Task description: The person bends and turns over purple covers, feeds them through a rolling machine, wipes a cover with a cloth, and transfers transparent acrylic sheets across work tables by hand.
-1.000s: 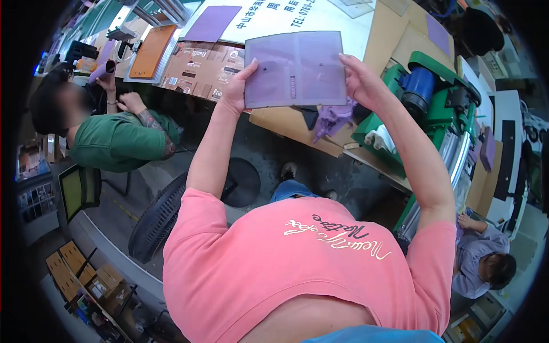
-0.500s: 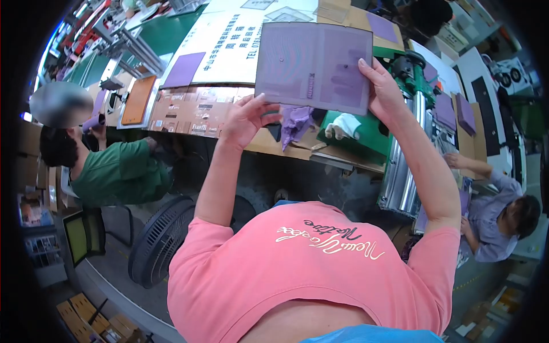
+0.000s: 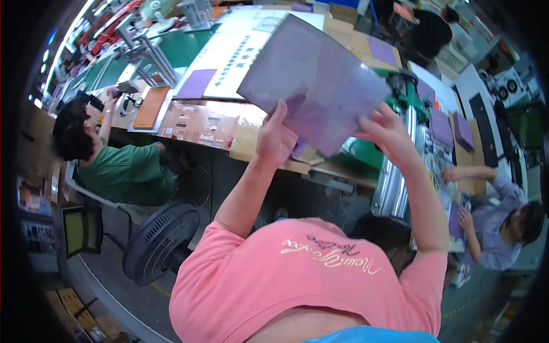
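Observation:
A thin, see-through purple sheet is tilted above the workbench, in front of my chest. My left hand is at its lower left edge, the thumb up against the sheet and the fingers partly hidden. My right hand pinches the lower right edge between thumb and fingers. Behind the sheet lies a white board with printed characters. A flat purple piece rests on that board's left part.
A green machine with metal rollers stands at the right. A co-worker in green sits at the left, another in grey at the right. A black fan is at lower left. Purple stacks lie beyond the rollers.
The sheet has turned from nearly level to a steep slant. My left hand has moved right and up against its lower edge, and my right hand has shifted lower along it.

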A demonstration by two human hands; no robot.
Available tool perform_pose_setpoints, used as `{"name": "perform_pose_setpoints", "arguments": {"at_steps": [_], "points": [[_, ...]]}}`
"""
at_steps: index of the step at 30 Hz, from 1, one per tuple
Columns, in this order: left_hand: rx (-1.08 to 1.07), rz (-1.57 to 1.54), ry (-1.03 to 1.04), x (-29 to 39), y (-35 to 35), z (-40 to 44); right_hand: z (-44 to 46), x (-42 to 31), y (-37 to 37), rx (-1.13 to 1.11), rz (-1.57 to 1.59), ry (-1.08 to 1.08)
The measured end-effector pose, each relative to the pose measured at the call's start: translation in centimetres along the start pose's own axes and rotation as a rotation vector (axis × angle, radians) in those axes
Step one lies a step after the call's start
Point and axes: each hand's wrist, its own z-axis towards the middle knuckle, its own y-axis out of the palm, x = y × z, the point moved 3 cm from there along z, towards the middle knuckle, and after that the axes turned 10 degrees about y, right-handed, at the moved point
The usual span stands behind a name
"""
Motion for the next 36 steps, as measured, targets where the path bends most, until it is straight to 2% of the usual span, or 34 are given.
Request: {"name": "perform_pose_setpoints", "arguments": {"at_steps": [1,4,5,6,8,9,10,12,13,15,17,20,22,23,26,28,30,31,35,36], "points": [[-0.037,0.1,0.029,1.3,-0.3,0.1,-0.9,-1.0,-0.4,0.026,-0.155,-0.022],[-0.166,0.409,0.056,5.1,2.4,0.0,-2.4,-5.8,-2.9,0.183,0.045,-0.247],[-0.175,0.423,0.088,6.4,3.5,0.1,-2.8,-7.2,-2.1,0.155,0.044,-0.27],[-0.304,0.727,-0.066,7.0,4.5,-0.2,-3.6,-8.7,-1.1,0.104,-0.114,-0.363],[-0.567,1.122,-0.202,6.8,5.4,-0.6,-3.7,-9.6,0.3,-0.034,-0.44,-0.467],[-0.714,1.211,-0.174,6.0,6.0,-0.6,-3.6,-9.6,0.9,-0.125,-0.607,-0.478],[-0.706,1.217,-0.168,5.6,6.4,-0.6,-3.7,-9.6,1.5,-0.135,-0.606,-0.482],[-0.923,1.269,-0.131,4.7,7.6,-1.2,-3.8,-8.3,3.0,-0.404,-0.692,-0.127],[-0.932,1.227,-0.153,4.4,7.5,-1.4,-4.0,-7.6,3.4,-0.493,-0.753,0.011],[-0.93,1.183,-0.166,4.5,7.9,-1.6,-4.1,-5.9,3.3,-0.515,-0.845,0.071],[-0.857,1.331,-0.534,5.1,8.3,-1.7,-4.4,-5.0,2.5,-0.392,-0.743,0.014],[-0.927,1.367,-0.591,6.0,6.5,-1.0,-5.9,-4.5,1.4,-0.306,-0.634,-0.049],[-1.009,1.406,-0.653,6.5,4.9,-0.9,-7.0,-4.4,-0.5,-0.154,-0.401,-0.068],[-0.996,1.409,-0.646,6.5,4.2,-1.1,-7.6,-4.3,-1.3,-0.079,-0.283,-0.072],[-0.644,0.749,-0.335,6.6,2.8,-1.7,-9.3,-3.2,-3.0,0.059,-0.048,-0.068],[-0.453,0.237,-0.266,6.2,3.5,-3.0,-9.5,-2.3,-3.4,0.174,0.117,-0.084],[-0.372,-0.054,-0.293,4.0,4.5,-4.3,-9.5,-1.0,-3.1,0.218,0.159,-0.071],[-0.383,-0.173,-0.369,2.7,4.4,-4.9,-9.4,-0.1,-3.1,0.203,0.182,-0.079],[-0.068,0.23,-0.445,1.3,5.1,-7.6,-9.4,0.5,-3.3,0.247,0.213,-0.101],[-0.204,0.258,-0.509,0.7,4.9,-8.0,-9.6,0.8,-3.4,0.289,0.225,-0.098]]}}
